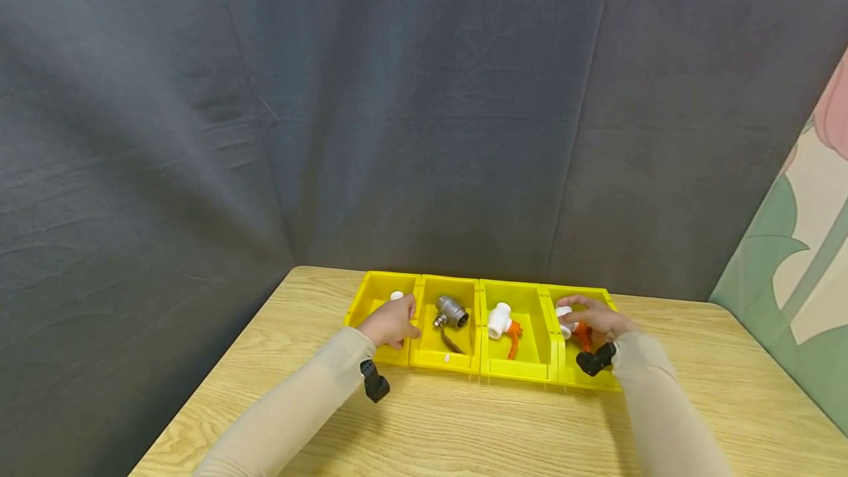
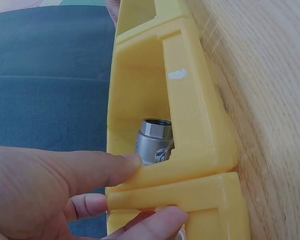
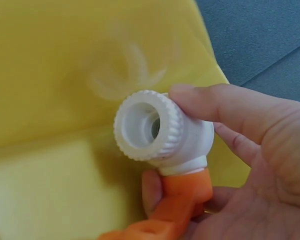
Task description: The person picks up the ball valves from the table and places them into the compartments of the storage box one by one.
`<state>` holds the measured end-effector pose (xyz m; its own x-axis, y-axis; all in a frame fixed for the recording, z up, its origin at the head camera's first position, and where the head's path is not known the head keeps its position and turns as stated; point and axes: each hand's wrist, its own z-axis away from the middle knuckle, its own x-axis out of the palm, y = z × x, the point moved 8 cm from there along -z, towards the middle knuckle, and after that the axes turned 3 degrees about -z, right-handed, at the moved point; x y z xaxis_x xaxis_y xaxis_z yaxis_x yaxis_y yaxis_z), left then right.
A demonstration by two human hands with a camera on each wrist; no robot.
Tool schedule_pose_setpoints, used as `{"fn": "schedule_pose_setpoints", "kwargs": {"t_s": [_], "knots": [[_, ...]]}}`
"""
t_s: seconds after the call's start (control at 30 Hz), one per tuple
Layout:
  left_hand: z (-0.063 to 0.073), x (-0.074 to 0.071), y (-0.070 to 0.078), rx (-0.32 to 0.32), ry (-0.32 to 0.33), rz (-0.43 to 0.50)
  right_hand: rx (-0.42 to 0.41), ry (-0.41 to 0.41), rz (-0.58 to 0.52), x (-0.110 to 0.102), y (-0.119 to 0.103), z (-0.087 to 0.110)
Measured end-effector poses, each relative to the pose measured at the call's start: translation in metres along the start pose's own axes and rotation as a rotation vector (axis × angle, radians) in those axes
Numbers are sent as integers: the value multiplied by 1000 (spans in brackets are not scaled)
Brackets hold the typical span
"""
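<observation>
My right hand [image 1: 599,317] holds a white plastic ball valve [image 3: 192,135] with an orange handle [image 3: 177,200] inside the rightmost yellow bin [image 1: 589,381]. The thumb presses the valve's white body, with fingers around the far side and near the handle. My left hand [image 1: 391,320] is over the walls between the two leftmost bins; its thumb and fingers pinch those walls [image 2: 155,195] from both sides. A metal ball valve [image 1: 452,311] with a dark lever lies in the second bin. Mostly hidden by the left hand, a white part [image 1: 396,295] sits in the leftmost bin.
Another white valve with an orange handle [image 1: 500,320] lies in the third bin. The yellow bins stand side by side on a wood-grain table [image 1: 464,425]. Behind them hangs a dark grey curtain [image 1: 424,131]; a floral panel [image 1: 795,278] stands at the right.
</observation>
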<state>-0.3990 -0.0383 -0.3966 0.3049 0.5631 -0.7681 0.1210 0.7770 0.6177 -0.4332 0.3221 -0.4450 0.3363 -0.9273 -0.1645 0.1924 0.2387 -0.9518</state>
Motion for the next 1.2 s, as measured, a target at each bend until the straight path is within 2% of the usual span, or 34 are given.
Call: {"fn": "schedule_pose_setpoints", "kwargs": {"t_s": [0.1,0.37,0.87,1.03,1.2], "knots": [[0,0,0,-1,0,-7,1,10,-54,1,3,-1],[2,0,1,0,4,-6,-9,81,33,-2,7,-3],[2,-1,2,11,18,-17,13,104,166,0,6,-2],[2,0,1,4,11,-14,30,115,154,1,5,-2],[2,0,2,9,13,-9,62,116,85,3,5,0]]}}
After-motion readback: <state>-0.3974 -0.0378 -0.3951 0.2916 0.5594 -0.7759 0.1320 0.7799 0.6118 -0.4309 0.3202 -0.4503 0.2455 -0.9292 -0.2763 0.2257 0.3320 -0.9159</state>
